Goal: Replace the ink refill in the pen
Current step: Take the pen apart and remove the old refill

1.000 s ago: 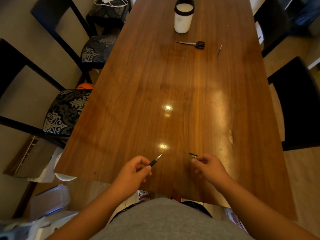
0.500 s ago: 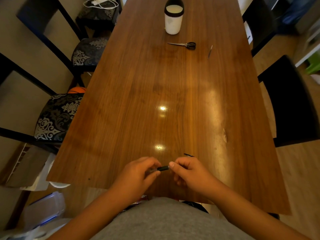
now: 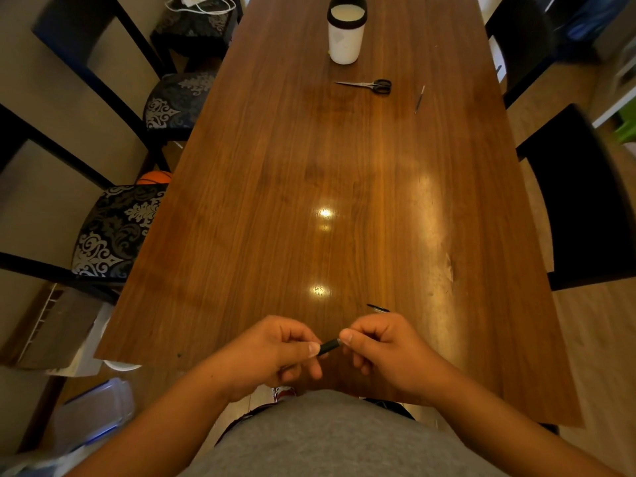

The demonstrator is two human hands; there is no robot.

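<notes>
Two hands (image 3: 272, 352) (image 3: 385, 349) on pen (image 3: 329, 346), near table edge (image 3: 213, 370).

Most of the short black pen barrel (image 3: 329, 346) is hidden inside both hands, the left hand (image 3: 275, 352) and the right hand (image 3: 382, 349). The thin dark piece (image 3: 377, 307) behind them is too small to identify.

- Both forearms are extended forward over the near table edge, bare and angled inward toward each other.
- The left hand (image 3: 275, 352) is curled, thumb and fingertips pinched on one end of the pen (image 3: 329, 346).
- The right hand (image 3: 382, 352) is curled likewise, the other end being gripped.
</notes>
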